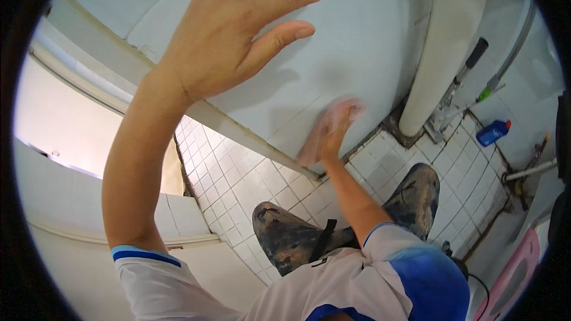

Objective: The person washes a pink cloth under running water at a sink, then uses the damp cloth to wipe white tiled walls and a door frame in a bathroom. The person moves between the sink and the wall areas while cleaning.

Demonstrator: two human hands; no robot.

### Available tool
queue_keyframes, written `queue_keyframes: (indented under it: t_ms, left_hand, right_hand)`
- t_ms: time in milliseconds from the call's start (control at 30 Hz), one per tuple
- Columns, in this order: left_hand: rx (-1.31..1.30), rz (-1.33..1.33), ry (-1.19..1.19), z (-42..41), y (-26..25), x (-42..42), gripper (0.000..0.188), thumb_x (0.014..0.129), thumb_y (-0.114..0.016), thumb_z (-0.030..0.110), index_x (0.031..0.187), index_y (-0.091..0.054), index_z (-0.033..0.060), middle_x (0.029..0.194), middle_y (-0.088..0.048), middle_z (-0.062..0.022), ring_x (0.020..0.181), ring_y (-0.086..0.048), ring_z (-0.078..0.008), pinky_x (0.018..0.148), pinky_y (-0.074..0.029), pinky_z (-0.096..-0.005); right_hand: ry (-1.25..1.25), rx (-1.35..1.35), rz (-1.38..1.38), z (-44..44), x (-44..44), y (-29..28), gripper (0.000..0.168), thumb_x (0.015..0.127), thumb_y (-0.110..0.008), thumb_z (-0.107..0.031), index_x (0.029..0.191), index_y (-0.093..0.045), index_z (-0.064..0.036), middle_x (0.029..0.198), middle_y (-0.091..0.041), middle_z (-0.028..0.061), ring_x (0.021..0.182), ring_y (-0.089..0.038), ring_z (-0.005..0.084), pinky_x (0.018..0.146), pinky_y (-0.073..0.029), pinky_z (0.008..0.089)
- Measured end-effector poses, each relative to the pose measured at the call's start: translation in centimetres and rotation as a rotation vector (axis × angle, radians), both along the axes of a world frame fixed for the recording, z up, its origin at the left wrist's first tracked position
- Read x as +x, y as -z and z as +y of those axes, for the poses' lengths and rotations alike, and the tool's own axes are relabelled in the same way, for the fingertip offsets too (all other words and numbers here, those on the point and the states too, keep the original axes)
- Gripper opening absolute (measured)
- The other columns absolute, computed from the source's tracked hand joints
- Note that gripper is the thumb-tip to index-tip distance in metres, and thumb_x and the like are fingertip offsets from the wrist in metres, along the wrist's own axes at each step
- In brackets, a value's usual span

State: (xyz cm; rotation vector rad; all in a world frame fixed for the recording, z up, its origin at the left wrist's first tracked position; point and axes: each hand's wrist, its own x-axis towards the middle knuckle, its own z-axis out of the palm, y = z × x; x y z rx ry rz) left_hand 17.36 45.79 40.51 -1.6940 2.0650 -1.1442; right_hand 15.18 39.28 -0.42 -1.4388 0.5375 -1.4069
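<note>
My left hand point(243, 24) is raised in front of a pale tiled wall point(357, 40), fingers apart and nothing in it. Whether its fingertips touch the wall I cannot tell. Low down near the wall's bottom corner, my right hand point(337, 136) holds a pink cloth point(317, 136) flat to the surface. Hand and cloth are blurred by motion. Just left of the cloth runs the cream edge trim point(250, 136) of the wall, beside an opening. My bent knees in stained dark trousers point(290, 236) are below.
A thick white pipe point(441, 49) rises from the floor corner. Beside it lean a black-gripped handle point(476, 53) and a grey pole with a green joint point(485, 93). A blue bottle with a red cap point(490, 133) stands on the white tiled floor point(450, 178). A pink plastic object point(528, 249) is at lower right.
</note>
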Motion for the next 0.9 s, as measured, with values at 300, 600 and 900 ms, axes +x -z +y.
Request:
queue_keyframes:
  t_ms: [300, 600, 900]
  left_hand:
    - [-0.106, 0.228, 0.107, 0.9, 1.8, 2.4, 0.044, 0.099, -0.041, 0.040, 0.128, -0.061, 0.0144, 0.138, -0.055, -0.0043, 0.128, -0.049, -0.0243, 0.107, -0.032, -0.0396]
    - [-0.120, 0.183, 0.116, 0.0, 1.7, 2.2, 0.043, 0.097, -0.045, 0.040, 0.129, -0.060, 0.0145, 0.135, -0.057, -0.0057, 0.123, -0.052, -0.0245, 0.102, -0.033, -0.0381]
    - [-0.100, 0.100, -0.058, 0.9, 2.4, 2.2, 0.049, 0.098, -0.038, 0.047, 0.129, -0.060, 0.0158, 0.136, -0.057, -0.0053, 0.125, -0.051, -0.0237, 0.106, -0.032, -0.0377]
  right_hand:
    - [-0.044, -0.442, -0.081, 8.6, 2.1, -18.5, 0.057, 0.084, -0.055, -0.030, 0.134, -0.046, -0.003, 0.135, -0.044, 0.0199, 0.130, -0.038, 0.0344, 0.113, -0.020, 0.0519]
    - [0.107, 0.236, -0.514, -16.8, 3.3, -7.0, 0.053, 0.099, -0.036, -0.042, 0.139, -0.037, -0.007, 0.130, -0.046, 0.0039, 0.123, -0.039, 0.0163, 0.106, -0.029, 0.0298]
    - [0.045, -0.674, -0.136, -8.9, 1.3, -22.0, 0.067, 0.074, -0.061, -0.020, 0.138, -0.047, -0.010, 0.145, -0.040, 0.0167, 0.135, -0.027, 0.0503, 0.114, -0.021, 0.0541]
